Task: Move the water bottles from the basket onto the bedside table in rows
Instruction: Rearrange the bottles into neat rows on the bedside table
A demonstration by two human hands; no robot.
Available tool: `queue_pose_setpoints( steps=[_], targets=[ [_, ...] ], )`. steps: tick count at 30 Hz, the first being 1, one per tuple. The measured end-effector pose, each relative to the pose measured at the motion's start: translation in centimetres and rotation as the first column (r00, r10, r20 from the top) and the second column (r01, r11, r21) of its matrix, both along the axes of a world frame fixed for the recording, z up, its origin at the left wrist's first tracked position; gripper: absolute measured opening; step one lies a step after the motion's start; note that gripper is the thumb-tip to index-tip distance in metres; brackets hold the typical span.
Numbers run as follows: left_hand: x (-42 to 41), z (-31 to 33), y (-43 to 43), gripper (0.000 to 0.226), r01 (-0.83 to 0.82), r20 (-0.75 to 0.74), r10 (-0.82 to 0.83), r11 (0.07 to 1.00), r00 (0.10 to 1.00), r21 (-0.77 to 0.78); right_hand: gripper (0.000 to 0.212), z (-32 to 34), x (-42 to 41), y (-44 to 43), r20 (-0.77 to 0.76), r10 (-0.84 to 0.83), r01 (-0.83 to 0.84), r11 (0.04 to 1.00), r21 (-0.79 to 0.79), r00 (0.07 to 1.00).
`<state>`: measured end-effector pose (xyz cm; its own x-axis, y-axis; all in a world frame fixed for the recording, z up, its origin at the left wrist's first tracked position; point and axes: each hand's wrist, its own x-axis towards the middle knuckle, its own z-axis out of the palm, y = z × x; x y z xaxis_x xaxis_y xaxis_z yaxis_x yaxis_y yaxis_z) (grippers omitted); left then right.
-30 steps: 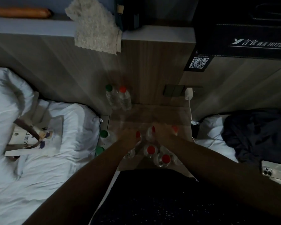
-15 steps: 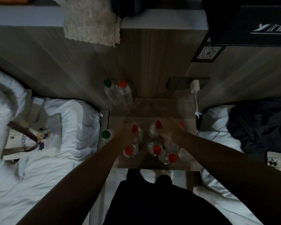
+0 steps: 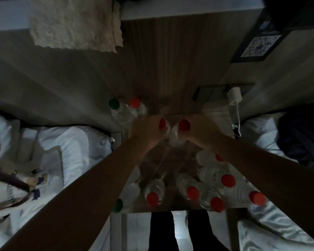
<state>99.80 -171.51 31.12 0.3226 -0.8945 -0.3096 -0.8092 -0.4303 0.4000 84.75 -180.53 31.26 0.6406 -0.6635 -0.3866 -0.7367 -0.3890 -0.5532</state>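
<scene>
Dim light fills a narrow room where a wood-grain bedside table (image 3: 223,122) stands between two white beds, the left bed (image 3: 76,142) and the right bed (image 3: 257,129), and backs onto a wood-panelled wall (image 3: 170,60). Above the table a knitted cream cloth (image 3: 74,24) hangs over a pale ledge (image 3: 188,8), and a framed QR sign (image 3: 257,46) sits higher to the table's right. Just over the table's back right corner a white charger (image 3: 234,96) is plugged in beside a dark switch panel (image 3: 212,92), its cable trailing down. At the table's back left corner stand a green-capped bottle (image 3: 116,109) and a red-capped neighbour (image 3: 137,107), touching. Over the table's rear middle both hands meet — the left hand (image 3: 143,129) curls round a first red-capped bottle (image 3: 162,125), the right hand (image 3: 201,131) round a second red-capped bottle (image 3: 181,129), the two bottles side by side; motion blur hides whether their bases rest on the wood. Along the table's front edge a loose cluster of red-capped bottles (image 3: 192,192) crowds together, with another green cap (image 3: 118,205) at the front left corner. Left of the table a printed tote bag (image 3: 25,182) lies on the bedding; right of it — dark clothing (image 3: 301,138). Dark trouser legs (image 3: 161,232) show below the table's front edge.
</scene>
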Motion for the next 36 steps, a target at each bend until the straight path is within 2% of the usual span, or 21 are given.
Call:
queue_pose_setpoints(
  steps=[6,14,18,21,24,27,29,30,32,33,35,36],
  targets=[
    [2.1,-1.3,-3.2,0.035,0.037,0.072,-0.033,0.997,0.997,-0.067,0.015,-0.7,2.6,-2.1,0.032,-0.09,0.092,0.994,-0.052,0.995],
    [4.3,-2.5,-5.9,0.043,0.074,0.189,-0.052,0.991,0.981,-0.114,0.021,-2.8,4.5,-5.4,0.236,-0.192,0.219,0.971,-0.095,0.953],
    [4.4,-3.5,-5.6,0.047,0.118,0.255,-0.086,0.987,0.963,-0.111,0.023,-4.5,4.8,-5.9,0.245,-0.167,0.197,0.975,-0.106,0.955],
    [4.4,-3.3,-5.1,0.051,0.09,0.231,-0.066,0.991,0.971,-0.095,0.035,-5.2,4.8,-4.9,0.254,-0.218,0.238,0.97,-0.049,0.942],
    [4.4,-2.0,-3.1,0.056,0.011,0.101,0.009,0.981,0.995,-0.194,0.056,-6.4,4.6,-3.7,0.249,-0.334,0.333,0.942,0.047,0.909],
    [4.8,-1.8,0.9,0.028,0.059,0.062,-0.04,0.931,0.997,-0.359,0.071,-8.8,4.7,-2.3,0.188,-0.499,0.454,0.859,0.236,0.846],
    [5.9,-3.1,3.3,0.019,0.041,0.074,-0.021,0.958,0.997,-0.284,0.075,-10.3,5.0,-1.5,0.073,-0.584,0.529,0.775,0.345,0.808],
    [6.6,-4.2,4.2,0.021,-0.012,0.067,0.024,0.982,0.997,-0.186,0.074,-11.0,5.3,-1.1,0.025,-0.603,0.554,0.749,0.363,0.798],
    [8.2,-7.0,5.6,0.024,-0.123,0.018,0.123,0.992,0.992,0.014,0.066,-12.0,5.9,-0.5,0.018,-0.613,0.568,0.742,0.356,0.79],
    [9.2,-8.7,6.0,0.024,-0.186,-0.034,0.189,0.979,0.981,0.083,0.069,-12.6,6.3,-0.2,0.039,-0.634,0.58,0.729,0.362,0.772],
    [10.7,-11.7,6.4,0.034,-0.294,-0.15,0.32,0.94,0.935,0.172,0.09,-13.3,7.1,0.6,0.085,-0.677,0.609,0.704,0.365,0.731],
    [11.1,-13.1,6.3,0.046,-0.339,-0.209,0.376,0.92,0.903,0.195,0.101,-13.9,7.5,1.0,0.096,-0.699,0.631,0.689,0.355,0.709]
  ],
)
